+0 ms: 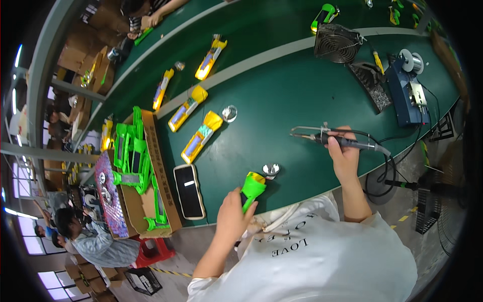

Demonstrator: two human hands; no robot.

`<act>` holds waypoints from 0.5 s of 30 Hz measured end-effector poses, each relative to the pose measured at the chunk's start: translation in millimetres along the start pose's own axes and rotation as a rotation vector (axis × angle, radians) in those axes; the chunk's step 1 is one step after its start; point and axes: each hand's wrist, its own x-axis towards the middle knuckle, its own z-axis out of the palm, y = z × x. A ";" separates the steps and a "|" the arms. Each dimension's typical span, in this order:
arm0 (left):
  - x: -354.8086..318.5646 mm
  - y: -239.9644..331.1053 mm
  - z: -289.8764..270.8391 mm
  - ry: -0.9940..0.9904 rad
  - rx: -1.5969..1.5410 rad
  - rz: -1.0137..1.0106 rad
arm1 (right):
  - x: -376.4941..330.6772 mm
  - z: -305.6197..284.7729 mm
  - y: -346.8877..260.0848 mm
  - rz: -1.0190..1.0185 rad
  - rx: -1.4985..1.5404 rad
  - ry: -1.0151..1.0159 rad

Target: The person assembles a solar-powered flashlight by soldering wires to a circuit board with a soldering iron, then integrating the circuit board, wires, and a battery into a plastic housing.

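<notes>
My left hand (232, 214) is closed round a green and yellow flashlight housing (254, 185) at the table's near edge. Right beside its yellow end lies a shiny reflector cup (270, 170); whether a wire joins them I cannot tell. In my right hand (344, 157) is a soldering iron (322, 137) with a thin curved feed tube above its tip. The tip points left over the green table (282, 110), apart from the housing. Two open yellow flashlight bodies (202, 137) (188, 108) lie farther left, with another reflector (229, 113) near them.
A phone (189, 192) lies beside a cardboard box (161, 171) of green casings (136, 156). At the right stand a blue solder feeder (405, 95) with a wire spool (411, 61), and a small fan (338, 44). Black cables (386, 166) hang over the right edge. Other people work beyond.
</notes>
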 end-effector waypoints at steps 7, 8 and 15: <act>167.1 30.0 -80.3 -0.280 -0.021 0.057 | -15.8 -45.6 36.9 0.104 0.132 0.034; 206.8 46.9 -82.4 -0.236 -0.114 0.152 | -18.7 -49.0 38.4 0.067 0.146 0.034; 434.5 62.2 -49.3 -0.001 0.236 0.339 | -33.3 -53.0 50.2 0.007 0.101 -0.040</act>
